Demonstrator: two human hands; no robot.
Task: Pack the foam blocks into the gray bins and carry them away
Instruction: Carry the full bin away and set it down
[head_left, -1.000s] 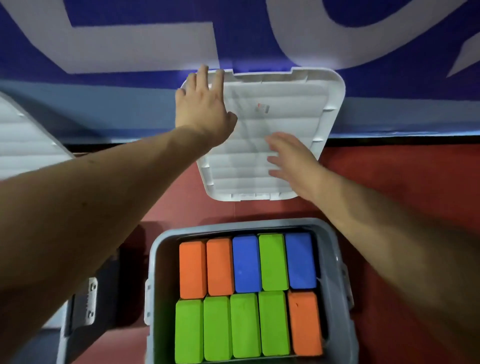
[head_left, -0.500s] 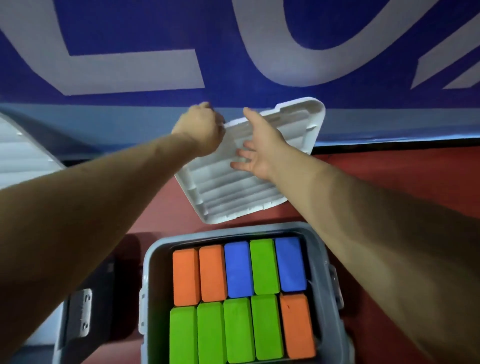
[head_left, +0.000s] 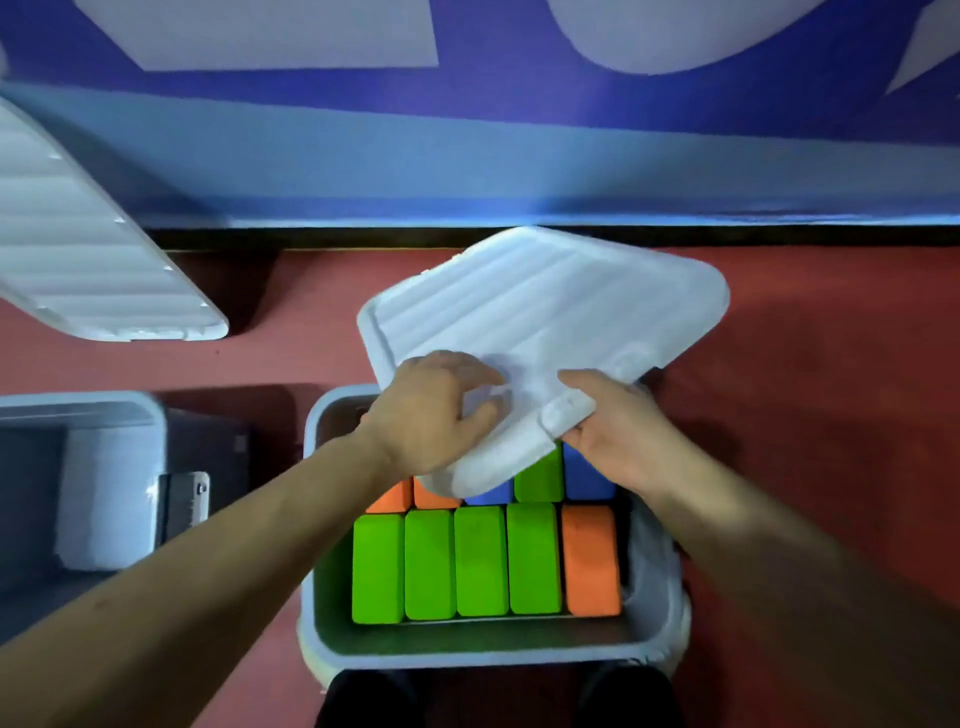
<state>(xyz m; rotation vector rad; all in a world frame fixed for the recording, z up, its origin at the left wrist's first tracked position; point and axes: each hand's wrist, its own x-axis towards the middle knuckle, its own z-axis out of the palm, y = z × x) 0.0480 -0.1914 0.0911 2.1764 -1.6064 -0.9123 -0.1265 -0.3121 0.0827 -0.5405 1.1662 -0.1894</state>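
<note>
We see the gray plastic bin standing on the red floor, directly in front of the person and packed with rectangular foam blocks: in the near row, 4 bright green foam blocks side by side and 1 orange foam block at the right end; in the far row, partly covered, 2 orange ends, a blue one, a green one and another blue one. Over the far half of the bin hangs the white ribbed plastic lid, turned askew and tilted, its near corner dipping over the far row of blocks. Our left hand lies curled on top of the lid near that corner, fingers pressing down on it, while our right hand grips the lid's edge at a latch tab, thumb on top and fingers underneath. To the left on the floor sits a second gray plastic bin, only partly in view, with a dark latch on its side. Farther left and up, a second white ribbed lid leans tilted. Behind everything runs a blue wall bearing large pale letters, cropped too far for us to read them.
</note>
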